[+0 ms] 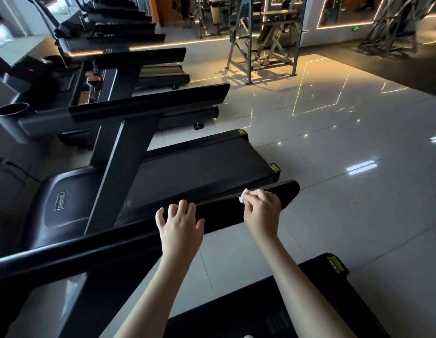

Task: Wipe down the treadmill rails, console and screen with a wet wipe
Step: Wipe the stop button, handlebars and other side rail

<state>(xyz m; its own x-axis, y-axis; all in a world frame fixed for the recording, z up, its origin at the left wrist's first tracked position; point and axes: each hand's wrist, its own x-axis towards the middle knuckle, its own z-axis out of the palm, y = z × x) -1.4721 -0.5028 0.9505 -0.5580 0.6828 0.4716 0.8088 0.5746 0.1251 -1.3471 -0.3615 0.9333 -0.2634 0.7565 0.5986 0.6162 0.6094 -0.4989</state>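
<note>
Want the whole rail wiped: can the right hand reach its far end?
Probably yes: the right hand, pinching the wet wipe, rests on the rail close to its rounded end, with nothing between them.

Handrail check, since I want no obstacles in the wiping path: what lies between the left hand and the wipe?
Only bare black handrail lies between the left hand and the wipe, as the head view shows.

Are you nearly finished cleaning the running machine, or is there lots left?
Hard to say what is done: no wet streaks show on the dark rail. Right now the right hand pinches the white wipe against that rail near its far end, while the left hand rests on it. The console and screen are out of view, so they probably come next.
</note>
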